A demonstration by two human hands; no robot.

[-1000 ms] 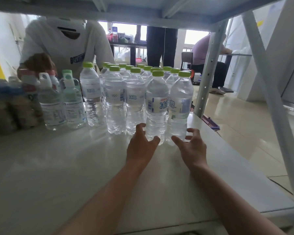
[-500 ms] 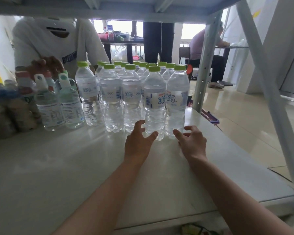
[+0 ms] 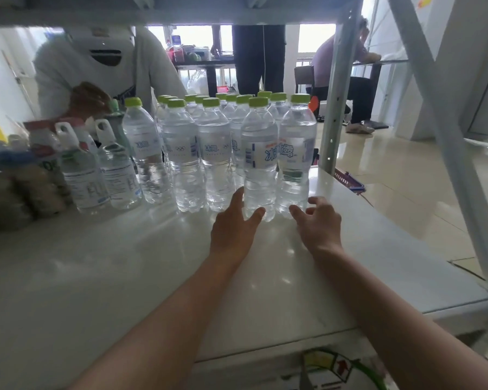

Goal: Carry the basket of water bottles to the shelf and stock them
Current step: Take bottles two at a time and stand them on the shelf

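Water bottles [image 3: 226,147] are standing upright on the white shelf [image 3: 96,277], packed in rows toward the back right, next to the grey upright post [image 3: 333,108]. Green caps, clear bodies, all looking full, white-and-blue labels around the waist.

Two front bottles are sitting closest to the hands: front-left bottle [image 3: 259,161] and front-right bottle [image 3: 296,156], touching side by side. Left of the block, two bottles with white loop caps [image 3: 96,167] are standing just beside the row, and a bagged pack of goods [image 3: 14,190] is lying at the far left. Another person's hand [image 3: 89,98] is working at the rear left, behind the bottles.

Left hand [image 3: 233,229] is lying spread on the shelf, thumb and fingers bracketing the base of the front-left bottle, touching or nearly so; not wrapped around it. Right hand [image 3: 317,223] is loosely curled, released, just in front of the front-right bottle's base, gripping nothing.

Handling, as I'm judging it: full PET bottles, moderately heavy each, thin walls flexing under squeeze, smooth and a bit slippery, tall enough to topple domino-style if pushed high. Best to be pushing low at the base, or gripping at the ribbed section below the label. Basket isn't clearly identifiable; only a purple edge [image 3: 350,182] is showing past the shelf.
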